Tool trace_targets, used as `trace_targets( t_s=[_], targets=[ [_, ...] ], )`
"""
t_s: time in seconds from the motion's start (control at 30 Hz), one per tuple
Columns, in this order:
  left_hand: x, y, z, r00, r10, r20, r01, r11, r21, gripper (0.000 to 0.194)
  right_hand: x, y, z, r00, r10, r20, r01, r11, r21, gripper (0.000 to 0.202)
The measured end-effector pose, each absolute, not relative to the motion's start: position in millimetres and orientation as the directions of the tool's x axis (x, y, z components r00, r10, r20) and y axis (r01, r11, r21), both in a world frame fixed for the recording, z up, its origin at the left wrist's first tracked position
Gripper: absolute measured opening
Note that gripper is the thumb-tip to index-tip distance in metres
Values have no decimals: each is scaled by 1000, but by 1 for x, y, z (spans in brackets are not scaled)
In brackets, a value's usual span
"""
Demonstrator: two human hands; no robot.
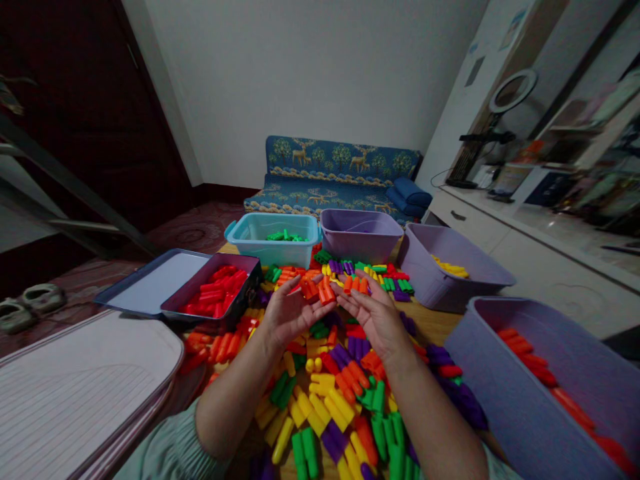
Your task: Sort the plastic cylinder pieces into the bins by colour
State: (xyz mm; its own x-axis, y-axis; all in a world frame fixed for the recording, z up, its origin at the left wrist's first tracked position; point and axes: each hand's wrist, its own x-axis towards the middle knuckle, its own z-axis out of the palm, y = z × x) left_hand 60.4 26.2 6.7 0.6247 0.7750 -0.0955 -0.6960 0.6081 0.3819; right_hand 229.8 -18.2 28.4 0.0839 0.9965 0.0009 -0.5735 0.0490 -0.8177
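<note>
My left hand [290, 315] is cupped palm up with several orange plastic building blocks [320, 291], shaped like joined tubes, resting on its fingers. Close beside it, my right hand [376, 319] holds more orange building blocks [356, 285] along its fingers. The fingertips of both hands nearly meet above the table. Below and around them lies a spread of yellow building blocks [320, 407], green building blocks [305, 450], purple building blocks [357, 347] and further orange ones.
An open metal case [253, 277] with red blocks stands left. Behind are a light-blue bin [280, 252] with green blocks and a purple bin [360, 243]. On the right, one bin [440, 287] holds yellow blocks, another [480, 360] orange-red blocks. A patterned sofa [335, 167] stands beyond.
</note>
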Motion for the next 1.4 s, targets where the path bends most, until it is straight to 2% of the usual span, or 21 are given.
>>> trace_targets(
  t_s=[0.23, 0.6, 0.9, 1.23, 1.4],
  targets=[
    [60, 27, 5, 645, 759, -86, -686, 625, 374, 47, 232, -18, 26, 154, 987, -43, -464, 34, -885, 66],
    [60, 29, 5, 625, 772, -115, -686, 613, 392, 47, 232, -15, 22, 125, 991, -44, -488, 23, -873, 49],
    [62, 30, 3, 590, 796, -132, -704, 588, 399, 51, 230, -14, 18, 137, 991, 0, -263, 36, -964, 42],
    [61, 29, 8, 548, 824, -143, -723, 553, 414, 49, 227, -15, 18, 90, 996, -2, -313, 26, -949, 39],
    [61, 29, 7, 551, 823, -140, -725, 555, 409, 54, 225, -14, 16, 91, 996, -3, -328, 27, -944, 41]
  ],
)
